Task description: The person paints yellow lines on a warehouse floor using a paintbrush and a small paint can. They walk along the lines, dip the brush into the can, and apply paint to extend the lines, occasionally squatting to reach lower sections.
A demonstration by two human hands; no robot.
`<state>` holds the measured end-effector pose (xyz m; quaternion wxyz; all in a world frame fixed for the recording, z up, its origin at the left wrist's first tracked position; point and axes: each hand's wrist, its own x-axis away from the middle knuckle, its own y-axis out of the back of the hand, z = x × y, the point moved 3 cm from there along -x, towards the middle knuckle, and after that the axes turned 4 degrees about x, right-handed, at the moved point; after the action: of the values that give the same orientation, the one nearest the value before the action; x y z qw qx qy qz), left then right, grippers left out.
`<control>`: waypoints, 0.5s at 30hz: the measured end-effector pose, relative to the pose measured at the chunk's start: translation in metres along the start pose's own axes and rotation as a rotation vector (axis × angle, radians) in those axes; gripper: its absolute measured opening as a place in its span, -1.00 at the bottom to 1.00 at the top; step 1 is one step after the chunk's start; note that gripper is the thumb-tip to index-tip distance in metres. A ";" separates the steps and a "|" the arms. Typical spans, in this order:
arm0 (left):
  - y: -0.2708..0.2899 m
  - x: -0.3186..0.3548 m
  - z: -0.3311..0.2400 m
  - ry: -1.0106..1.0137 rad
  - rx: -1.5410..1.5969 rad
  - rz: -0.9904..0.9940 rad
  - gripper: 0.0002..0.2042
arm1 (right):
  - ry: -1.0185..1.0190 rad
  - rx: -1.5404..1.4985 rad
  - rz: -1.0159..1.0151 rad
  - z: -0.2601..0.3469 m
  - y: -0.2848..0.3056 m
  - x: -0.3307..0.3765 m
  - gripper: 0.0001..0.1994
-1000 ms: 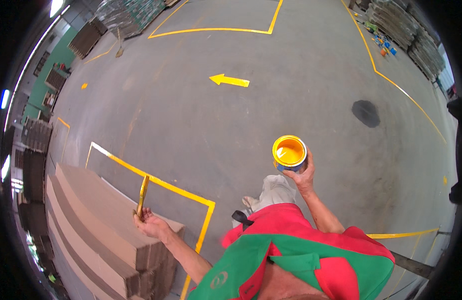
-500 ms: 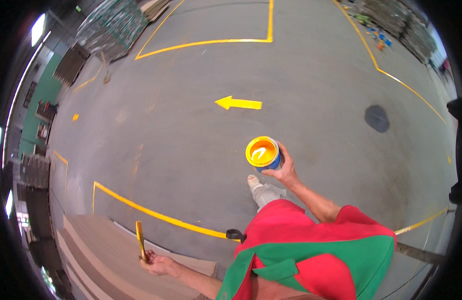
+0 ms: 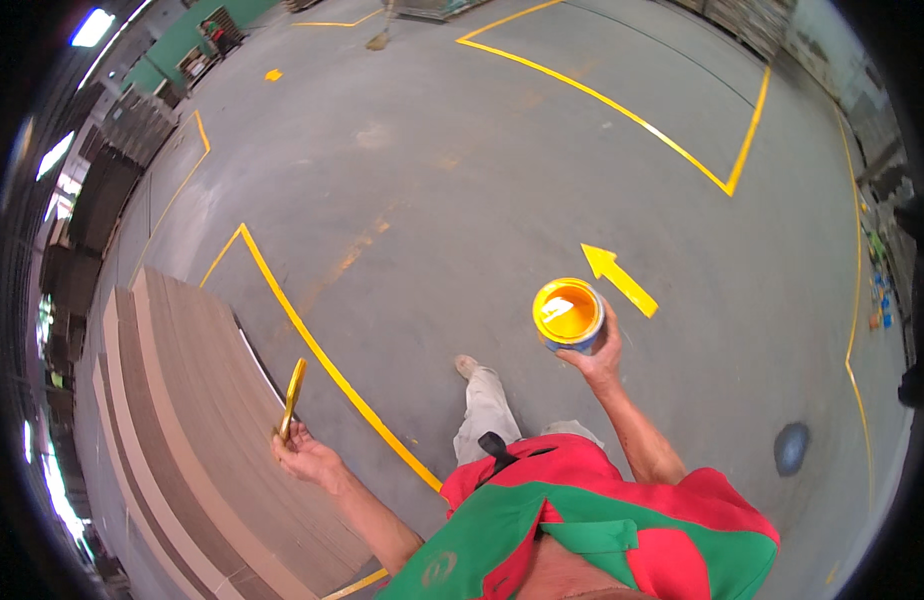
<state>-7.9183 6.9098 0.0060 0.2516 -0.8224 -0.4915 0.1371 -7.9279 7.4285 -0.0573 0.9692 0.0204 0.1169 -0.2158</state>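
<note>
A wide grey concrete floor (image 3: 452, 190) fills the view, marked out with painted yellow lines (image 3: 322, 350) and a short yellow arrow (image 3: 619, 278) just up and to the right of the person's raised hand. Down the left side lies a long stack of flat brown boards (image 3: 172, 400), its edge running alongside one of the yellow lines. A dark round patch (image 3: 790, 447) sits on the floor at the right.

The right hand (image 3: 600, 358) is up in front of the body, fingers wrapped around the underside and side of a small paint can (image 3: 568, 314). The can is upright, open at the top, and full of yellow paint, held well clear of the floor.

The left hand (image 3: 304, 458) is out to the side over the edge of the boards, fingers closed on the handle of a paintbrush (image 3: 292, 397). The brush stands nearly upright, coated in yellow, its tip pointing away from the body.

Between the two arms shows a red and green shirt (image 3: 582, 520), with one leg in light trousers (image 3: 482, 415) stepping forward onto the concrete.
</note>
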 end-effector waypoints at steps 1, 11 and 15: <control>-0.024 -0.013 0.011 -0.039 -0.019 -0.028 -0.76 | -0.011 -0.024 -0.001 -0.009 -0.009 -0.023 0.12; -0.261 -0.157 0.140 -0.014 0.036 0.135 -0.79 | -0.078 0.065 -0.281 -0.061 -0.070 -0.210 0.07; -0.322 -0.203 0.178 -0.034 0.052 0.136 -0.78 | -0.087 0.109 -0.304 -0.089 -0.110 -0.269 0.06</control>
<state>-8.3382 6.9073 0.0295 0.2549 -0.8445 -0.4350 0.1805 -8.2302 7.4480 -0.0790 0.9270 0.0455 0.0649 -0.3666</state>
